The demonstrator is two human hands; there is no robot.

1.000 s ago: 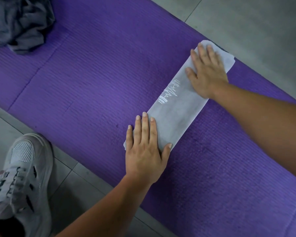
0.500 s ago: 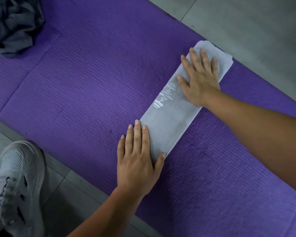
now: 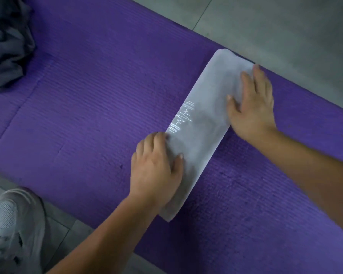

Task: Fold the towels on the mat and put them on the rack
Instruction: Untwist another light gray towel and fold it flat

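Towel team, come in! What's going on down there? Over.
Left hand grips side edge of the long folded white cloth towel; right hand flat on its far end. Towel lies on the purple ribbed foam mat. Crumpled dark grey towel well clear.

**White towel** (image 3: 202, 135): folded into a long, narrow strip that lies flat and diagonally across the purple mat (image 3: 97, 95). Its far end reaches the mat's far edge; its near end stops short of the near edge. A white stitched zigzag motif (image 3: 183, 117) runs along the left long edge. Your left hand (image 3: 156, 169) curls its fingers at that edge, thumb on top. Your right hand (image 3: 251, 107) lies on the far half; blur hides its grip.

**Grey towel** (image 3: 6, 46): crumpled in an unfolded heap at the mat's far left, well apart from the strip.
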